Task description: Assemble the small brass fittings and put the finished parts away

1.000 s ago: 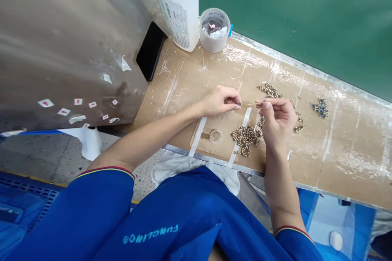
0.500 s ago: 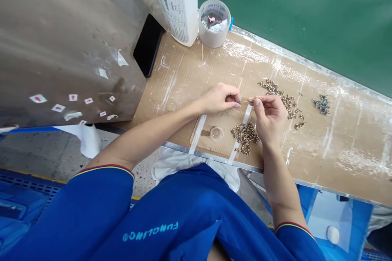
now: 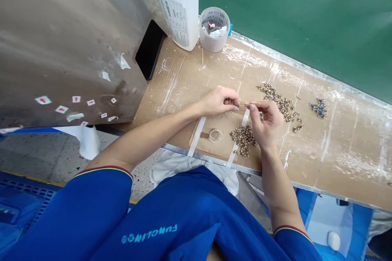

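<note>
My left hand (image 3: 219, 101) pinches a tiny dark part at its fingertips, above the cardboard-covered bench (image 3: 321, 151). My right hand (image 3: 266, 119) is closed on a thin wooden stick (image 3: 242, 106) whose tip meets the left fingertips. Just below both hands lies a pile of small brass parts (image 3: 243, 136), beside a small clear ring (image 3: 216, 135) on a taped cardboard patch. More brass parts (image 3: 277, 98) are scattered to the right, and a small cluster of bluish parts (image 3: 319, 107) lies further right.
A white plastic bottle (image 3: 179, 2) and a tape roll holding scraps (image 3: 214, 28) stand at the back of the bench. A metal panel with small arrow stickers (image 3: 61, 49) rises on the left. A green surface (image 3: 306, 16) runs behind the bench.
My right hand has slid left along the stick toward the left hand, so less of the stick shows between them. The left hand stays in place.
</note>
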`<act>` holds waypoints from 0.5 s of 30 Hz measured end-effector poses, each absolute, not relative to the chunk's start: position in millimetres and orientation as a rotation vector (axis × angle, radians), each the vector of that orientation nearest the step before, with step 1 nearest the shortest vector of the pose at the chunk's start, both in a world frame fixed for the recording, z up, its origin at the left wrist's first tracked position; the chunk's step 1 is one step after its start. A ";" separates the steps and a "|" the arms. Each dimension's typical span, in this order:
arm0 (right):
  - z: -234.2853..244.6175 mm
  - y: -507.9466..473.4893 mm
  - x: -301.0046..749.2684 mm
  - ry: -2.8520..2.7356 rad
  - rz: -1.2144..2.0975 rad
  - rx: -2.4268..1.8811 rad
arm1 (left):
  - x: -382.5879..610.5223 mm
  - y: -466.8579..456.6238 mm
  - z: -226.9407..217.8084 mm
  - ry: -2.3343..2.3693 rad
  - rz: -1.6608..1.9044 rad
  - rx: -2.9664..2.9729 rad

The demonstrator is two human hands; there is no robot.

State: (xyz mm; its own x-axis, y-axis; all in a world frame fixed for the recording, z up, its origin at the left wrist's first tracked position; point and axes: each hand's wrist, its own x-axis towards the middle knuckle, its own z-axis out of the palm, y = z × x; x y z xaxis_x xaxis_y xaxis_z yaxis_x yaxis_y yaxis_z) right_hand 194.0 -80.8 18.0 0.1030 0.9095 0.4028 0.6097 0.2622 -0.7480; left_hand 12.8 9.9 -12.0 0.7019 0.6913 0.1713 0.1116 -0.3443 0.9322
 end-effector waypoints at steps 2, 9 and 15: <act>18.1 -80.8 193.8 -1.618 0.372 -1.403 | 13.1 10.2 -13.5 0.627 0.702 1.842; 17.9 -81.4 193.0 -1.672 0.337 -1.307 | 13.1 11.0 -15.1 0.625 0.726 1.810; 20.6 -81.3 192.1 -1.695 0.330 -1.329 | 11.7 10.6 -12.5 0.633 0.699 1.804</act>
State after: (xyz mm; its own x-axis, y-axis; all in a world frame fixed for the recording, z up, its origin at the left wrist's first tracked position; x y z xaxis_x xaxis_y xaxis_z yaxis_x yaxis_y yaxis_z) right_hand 192.1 -81.3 20.6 0.0133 0.8699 0.4930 0.6213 0.3792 -0.6858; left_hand 11.7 10.6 -12.5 0.6893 0.7059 0.1628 0.0920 -0.3082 0.9469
